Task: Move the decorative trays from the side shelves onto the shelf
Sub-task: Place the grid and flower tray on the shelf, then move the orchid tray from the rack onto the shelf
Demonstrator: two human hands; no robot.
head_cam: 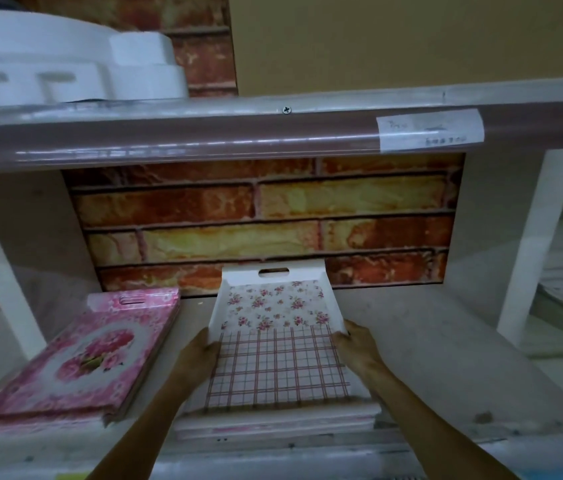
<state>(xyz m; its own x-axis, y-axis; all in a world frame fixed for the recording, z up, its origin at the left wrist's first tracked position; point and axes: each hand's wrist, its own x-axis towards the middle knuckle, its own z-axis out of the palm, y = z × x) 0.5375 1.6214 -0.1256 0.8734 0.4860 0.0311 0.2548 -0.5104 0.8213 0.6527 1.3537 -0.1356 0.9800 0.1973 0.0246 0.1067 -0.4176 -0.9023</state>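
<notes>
Nearest the camera, the left hand [200, 348] and right hand [356, 341] each grip a side wall of the floral tray [275, 327], which sits on a low stack of trays [273, 419] on the shelf [446, 368] (a pink tray pile [79, 355] lies just beside). It should slide in level and square, stopping short of the brick backing [266, 216]

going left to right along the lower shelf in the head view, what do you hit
pink rose tray stack → left hand on the tray's left wall → floral and plaid tray → right hand on its right wall → white shelf upright
</notes>
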